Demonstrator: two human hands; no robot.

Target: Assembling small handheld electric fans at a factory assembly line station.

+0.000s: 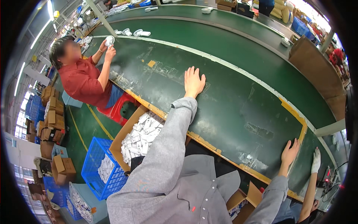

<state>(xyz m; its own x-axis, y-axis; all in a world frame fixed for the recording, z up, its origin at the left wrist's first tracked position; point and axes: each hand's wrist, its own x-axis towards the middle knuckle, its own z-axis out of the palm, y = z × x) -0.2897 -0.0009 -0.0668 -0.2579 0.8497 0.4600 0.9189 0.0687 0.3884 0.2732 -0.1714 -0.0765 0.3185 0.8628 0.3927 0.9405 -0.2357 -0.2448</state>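
My left hand (194,83) rests on the dark green worktable (223,108), its fingers spread and nothing under them that I can make out. Further right, my right hand (290,154) lies on the same table near its right end, beside the worn yellow edge. Those fingers are stretched out too, and the hand holds nothing. Scraps of old tape and scuff marks show on the tabletop around both hands. Below my left forearm, a cardboard box (121,143) full of small white plastic parts (141,136) stands against the table's near edge.
A co-worker in red (84,80) sits at the left, holding a round white slotted piece (109,40). Behind the table runs a green conveyor belt (223,43) carrying white pieces (141,33). At the right is another person's gloved hand (316,161). A blue crate (91,164) stands at lower left.
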